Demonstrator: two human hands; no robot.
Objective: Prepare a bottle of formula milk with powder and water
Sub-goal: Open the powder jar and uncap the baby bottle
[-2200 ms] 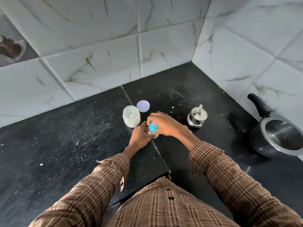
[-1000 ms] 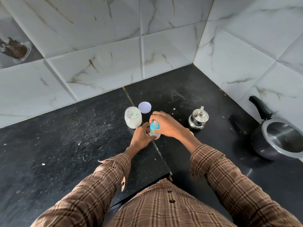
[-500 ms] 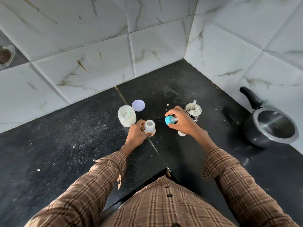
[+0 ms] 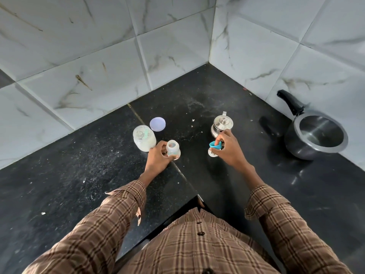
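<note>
Bottle [image 4: 173, 148] upright on the black tabletop [image 4: 59, 175], mouth open and facing straight up, long axis vertical; gripped low on its near left side by the left hand [image 4: 158, 159], fingers curled round the body. Just left of that hand and slightly beyond it, touching or nearly touching the knuckles: powder jar [image 4: 143, 137], open, pale powder and a greenish scoop visible inside. Beyond the jar, lying flat: round lid [image 4: 157, 124].

Well apart to the right of the bottle: right hand [image 4: 227, 149], pinching the blue teat ring [image 4: 215, 145] between thumb and fingers, low over a small whitish cap [image 4: 211, 152] on the tabletop. Whether ring and cap touch, cannot tell. Directly beyond the right hand, almost at the fingertips: small steel kettle [image 4: 222, 123], lid on. Far right, against the wall: pot [image 4: 316, 135] with a black handle.

From the head view, judging: bottle uncapped and steadied, nothing yet seen inside. Jar nearer the left hand, but that hand occupied; kettle nearer the right. Right hand likely to free itself of the ring first, then reach leftward across the bottle for the scoop or forward for the kettle.
</note>
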